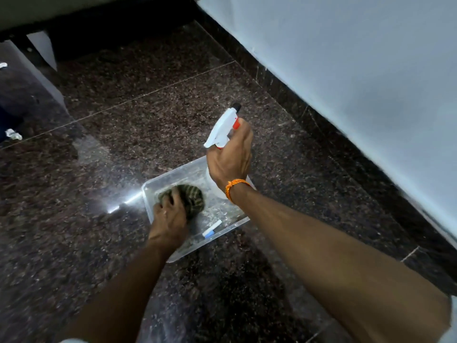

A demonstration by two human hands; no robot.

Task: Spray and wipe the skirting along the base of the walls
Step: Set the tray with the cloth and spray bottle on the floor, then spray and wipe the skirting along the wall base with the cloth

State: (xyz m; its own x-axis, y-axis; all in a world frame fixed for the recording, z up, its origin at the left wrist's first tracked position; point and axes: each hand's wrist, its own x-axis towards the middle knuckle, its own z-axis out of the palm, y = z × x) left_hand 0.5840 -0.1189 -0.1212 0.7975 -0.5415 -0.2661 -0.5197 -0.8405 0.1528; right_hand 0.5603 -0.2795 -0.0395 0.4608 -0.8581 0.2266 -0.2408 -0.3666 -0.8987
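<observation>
My right hand (228, 157) grips the neck of a spray bottle (226, 126) with a white head, red trigger and black nozzle, held above a clear plastic tub (148, 191). The nozzle points up and right, toward the dark granite skirting (296, 95) under the pale wall. An orange thread band circles my right wrist. My left hand (170, 216) reaches into the tub and clutches a bunched green striped cloth (193, 195). The bottle's body is mostly hidden behind my right hand.
A small white and blue stick (212, 229) lies in the tub's near corner. Dark speckled granite floor (148, 107) spreads all around. At the far left stand a dark furniture base (37, 53) and scraps of white paper (13, 134).
</observation>
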